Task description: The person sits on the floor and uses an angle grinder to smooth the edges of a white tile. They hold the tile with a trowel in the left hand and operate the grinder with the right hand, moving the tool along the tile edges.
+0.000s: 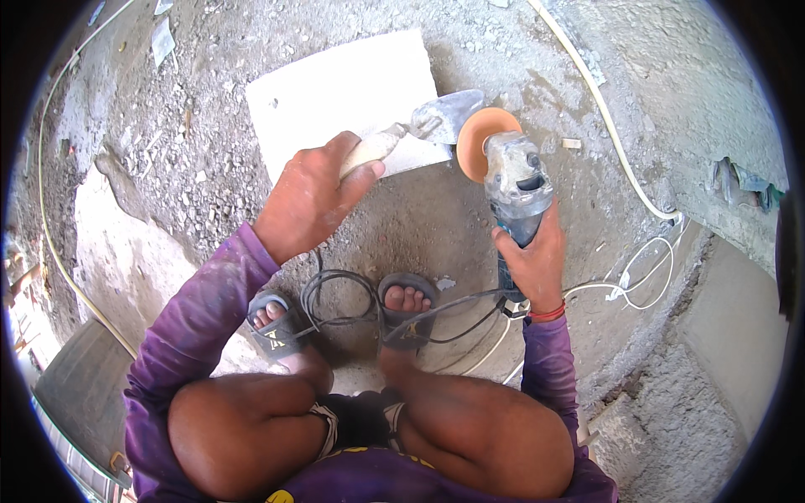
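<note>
My left hand [314, 193] is closed round the pale handle of a trowel [449, 116], whose grey metal blade points to the right. In my right hand [537, 260] is an angle grinder [517, 180], dusty and dark-bodied, gripped by its body. An orange-brown disc [484, 144] sits on the grinder's head, close beside the trowel blade; whether they touch I cannot tell. Beneath the trowel lies a white flat board [335, 92] on the ground.
A black cord [340, 298] coils between my sandalled feet. White cable [662, 272] loops at the right, near a pale hose [608, 117]. Another hose [50, 218] curves along the left. A dark tub [88, 394] stands lower left; a rough concrete wall [721, 335] borders the right.
</note>
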A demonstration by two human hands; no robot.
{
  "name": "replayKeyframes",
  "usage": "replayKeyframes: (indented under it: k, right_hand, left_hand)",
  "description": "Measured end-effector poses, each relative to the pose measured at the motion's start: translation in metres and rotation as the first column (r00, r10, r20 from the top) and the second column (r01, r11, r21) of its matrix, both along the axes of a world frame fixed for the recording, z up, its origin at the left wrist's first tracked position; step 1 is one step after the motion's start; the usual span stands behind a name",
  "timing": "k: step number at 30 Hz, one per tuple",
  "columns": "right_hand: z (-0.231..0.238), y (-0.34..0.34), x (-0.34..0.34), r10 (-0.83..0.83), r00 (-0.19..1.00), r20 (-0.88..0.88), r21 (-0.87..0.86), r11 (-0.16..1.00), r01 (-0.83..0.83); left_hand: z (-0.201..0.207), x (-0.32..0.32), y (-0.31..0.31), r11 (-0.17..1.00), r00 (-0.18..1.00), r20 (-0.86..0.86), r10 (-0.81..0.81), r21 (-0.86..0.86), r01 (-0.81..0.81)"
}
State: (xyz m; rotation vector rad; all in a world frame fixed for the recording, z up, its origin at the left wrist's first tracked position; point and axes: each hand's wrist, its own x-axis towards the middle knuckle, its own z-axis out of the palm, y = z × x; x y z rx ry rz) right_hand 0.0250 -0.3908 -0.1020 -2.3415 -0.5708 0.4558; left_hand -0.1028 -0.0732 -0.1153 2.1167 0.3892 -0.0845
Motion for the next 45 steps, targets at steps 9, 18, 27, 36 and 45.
replayKeyframes:
  k: [9,18,27,36,45]
  right_hand:
    - [-0.008,-0.002,0.014,-0.046,0.997,-0.063,0.091,0.995,0.052]
    - [-0.004,-0.005,0.007,-0.066,0.980,-0.186,0.139,0.986,0.092]
    - [0.000,0.001,0.006,-0.075,0.975,-0.210,0.177,0.978,0.113]
    - [0.002,-0.001,0.012,-0.101,0.960,-0.262,0.256,0.952,0.170]
    - [0.004,-0.004,0.018,-0.128,0.949,-0.288,0.243,0.949,0.202]
  left_hand:
    - [-0.003,-0.001,0.008,0.999,1.000,-0.022,-0.017,-0.030,0.017]
    - [-0.006,-0.003,0.009,0.992,0.999,-0.049,-0.010,-0.127,0.004]
    - [-0.003,-0.003,0.014,0.978,0.995,-0.086,-0.050,-0.207,0.031]
    - [0.011,-0.004,0.015,0.975,0.993,-0.091,-0.076,-0.214,0.055]
    - [0.015,-0.010,0.017,0.974,0.992,-0.088,-0.092,-0.216,0.071]
